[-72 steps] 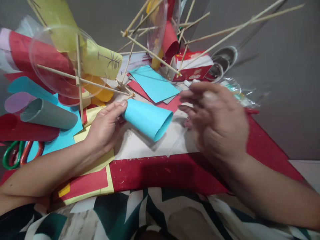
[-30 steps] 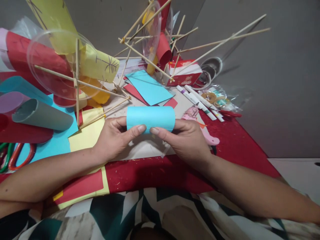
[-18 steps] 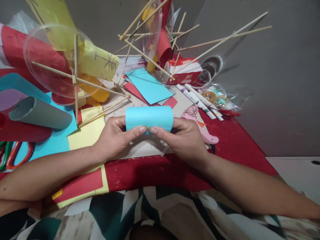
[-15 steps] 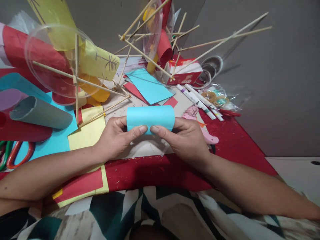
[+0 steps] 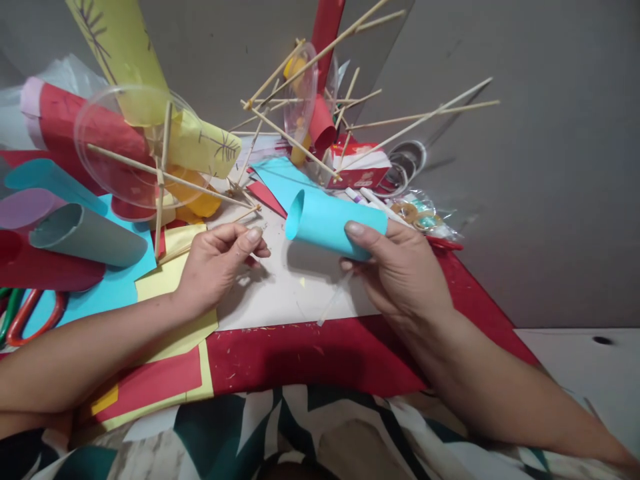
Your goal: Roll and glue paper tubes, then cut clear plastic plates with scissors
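A light blue paper tube (image 5: 325,220) is in my right hand (image 5: 400,267), thumb on its near side and fingers behind it. The tube lies nearly level, its open end facing left. My left hand (image 5: 220,260) is apart from the tube, over the left part of the white board (image 5: 280,300). Its fingers are loosely curled and a little apart, with nothing visible between them. A thin clear strip (image 5: 333,300) lies on the board below the tube.
Left stand a grey paper tube (image 5: 95,237), a purple tube (image 5: 35,208) and orange-handled scissors (image 5: 37,320). Stick frames with a clear plastic lid (image 5: 100,180) rise behind. Blue paper (image 5: 280,177), a red box (image 5: 360,167) and a bag of rubber bands (image 5: 425,210) lie farther back.
My left hand has let go of the blue tube and drawn left. My right hand has moved the tube right and turned its left end toward view.
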`<control>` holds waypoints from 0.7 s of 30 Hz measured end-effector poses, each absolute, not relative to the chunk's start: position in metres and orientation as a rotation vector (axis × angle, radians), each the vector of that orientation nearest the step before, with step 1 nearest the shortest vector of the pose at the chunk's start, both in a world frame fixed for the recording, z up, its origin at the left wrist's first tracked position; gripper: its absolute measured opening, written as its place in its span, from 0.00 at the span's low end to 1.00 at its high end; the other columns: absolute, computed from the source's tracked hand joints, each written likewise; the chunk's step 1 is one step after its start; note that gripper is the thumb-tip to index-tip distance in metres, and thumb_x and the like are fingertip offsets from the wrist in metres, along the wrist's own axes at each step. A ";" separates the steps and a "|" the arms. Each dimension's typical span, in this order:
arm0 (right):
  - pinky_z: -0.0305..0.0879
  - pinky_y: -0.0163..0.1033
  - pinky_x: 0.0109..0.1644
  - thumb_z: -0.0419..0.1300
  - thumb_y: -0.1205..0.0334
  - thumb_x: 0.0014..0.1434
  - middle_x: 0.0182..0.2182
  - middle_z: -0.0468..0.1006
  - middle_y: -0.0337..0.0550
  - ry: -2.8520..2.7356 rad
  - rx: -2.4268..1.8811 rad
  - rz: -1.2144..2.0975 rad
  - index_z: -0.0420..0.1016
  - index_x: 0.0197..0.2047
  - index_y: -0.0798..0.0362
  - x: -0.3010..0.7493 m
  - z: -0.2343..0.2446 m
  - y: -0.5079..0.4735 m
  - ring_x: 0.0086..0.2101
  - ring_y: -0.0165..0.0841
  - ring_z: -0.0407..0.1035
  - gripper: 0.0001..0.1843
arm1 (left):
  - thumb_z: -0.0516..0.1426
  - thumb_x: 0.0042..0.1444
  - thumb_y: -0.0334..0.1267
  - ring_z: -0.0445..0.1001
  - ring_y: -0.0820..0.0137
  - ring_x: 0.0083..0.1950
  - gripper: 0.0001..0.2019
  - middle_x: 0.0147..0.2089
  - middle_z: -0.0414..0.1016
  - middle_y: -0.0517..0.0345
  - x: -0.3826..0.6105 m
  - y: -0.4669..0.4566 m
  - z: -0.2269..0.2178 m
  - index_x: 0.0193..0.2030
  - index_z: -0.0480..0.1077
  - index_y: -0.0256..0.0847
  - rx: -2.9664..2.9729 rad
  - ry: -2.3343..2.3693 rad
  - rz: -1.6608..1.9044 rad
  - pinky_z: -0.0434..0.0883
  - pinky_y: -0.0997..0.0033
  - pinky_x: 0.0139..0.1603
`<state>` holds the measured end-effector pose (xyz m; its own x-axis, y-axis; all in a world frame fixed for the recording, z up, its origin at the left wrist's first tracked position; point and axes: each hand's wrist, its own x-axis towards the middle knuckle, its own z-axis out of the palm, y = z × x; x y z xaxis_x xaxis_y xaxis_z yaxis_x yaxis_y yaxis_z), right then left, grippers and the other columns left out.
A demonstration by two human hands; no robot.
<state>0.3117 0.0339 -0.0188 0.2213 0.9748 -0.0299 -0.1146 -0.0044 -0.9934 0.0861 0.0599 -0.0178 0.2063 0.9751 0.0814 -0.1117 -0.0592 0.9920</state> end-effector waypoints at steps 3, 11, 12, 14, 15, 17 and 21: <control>0.62 0.32 0.20 0.75 0.52 0.44 0.32 0.75 0.39 -0.859 -1.192 1.266 0.78 0.32 0.51 0.311 -0.015 0.038 0.28 0.28 0.65 0.16 | 0.67 0.58 0.51 0.72 0.78 0.25 0.18 0.24 0.77 0.60 0.086 0.058 -0.016 0.27 0.76 0.39 1.335 0.925 1.108 0.70 0.80 0.30; 0.67 0.28 0.20 0.80 0.52 0.34 0.28 0.74 0.37 -0.689 -1.193 1.485 0.77 0.28 0.53 0.313 -0.017 0.043 0.27 0.26 0.66 0.22 | 0.61 0.60 0.60 0.67 0.77 0.17 0.28 0.12 0.62 0.65 0.086 0.055 -0.017 0.19 0.66 0.41 1.379 0.915 0.989 0.62 0.79 0.20; 0.66 0.28 0.19 0.80 0.52 0.34 0.29 0.74 0.37 -0.685 -1.190 1.488 0.77 0.27 0.52 0.313 -0.018 0.043 0.27 0.26 0.66 0.22 | 0.61 0.60 0.60 0.67 0.77 0.17 0.29 0.12 0.61 0.65 0.086 0.056 -0.017 0.18 0.65 0.41 1.380 0.911 0.992 0.62 0.78 0.20; 0.66 0.28 0.19 0.81 0.52 0.34 0.29 0.74 0.37 -0.694 -1.192 1.479 0.78 0.28 0.52 0.312 -0.018 0.044 0.27 0.26 0.65 0.22 | 0.61 0.61 0.59 0.66 0.77 0.17 0.30 0.12 0.60 0.64 0.086 0.056 -0.018 0.15 0.62 0.41 1.364 0.894 1.005 0.62 0.78 0.20; 0.66 0.28 0.19 0.81 0.52 0.34 0.29 0.73 0.37 -0.705 -1.193 1.464 0.79 0.28 0.53 0.311 -0.019 0.044 0.27 0.26 0.65 0.22 | 0.61 0.61 0.59 0.65 0.77 0.17 0.31 0.12 0.60 0.64 0.086 0.057 -0.018 0.15 0.61 0.41 1.350 0.887 1.006 0.62 0.78 0.20; 0.65 0.28 0.19 0.81 0.51 0.34 0.28 0.73 0.37 -0.739 -1.198 1.410 0.80 0.29 0.53 0.308 -0.021 0.044 0.26 0.25 0.64 0.22 | 0.61 0.61 0.59 0.65 0.77 0.16 0.31 0.12 0.60 0.64 0.086 0.058 -0.018 0.15 0.60 0.41 1.318 0.878 1.022 0.62 0.78 0.20; 0.63 0.31 0.20 0.80 0.49 0.37 0.24 0.73 0.37 -0.858 -1.189 1.207 0.79 0.24 0.52 0.307 -0.028 0.040 0.25 0.27 0.64 0.20 | 0.65 0.57 0.58 0.65 0.80 0.17 0.27 0.19 0.70 0.63 0.084 0.059 -0.014 0.20 0.66 0.39 1.257 0.894 1.045 0.62 0.80 0.19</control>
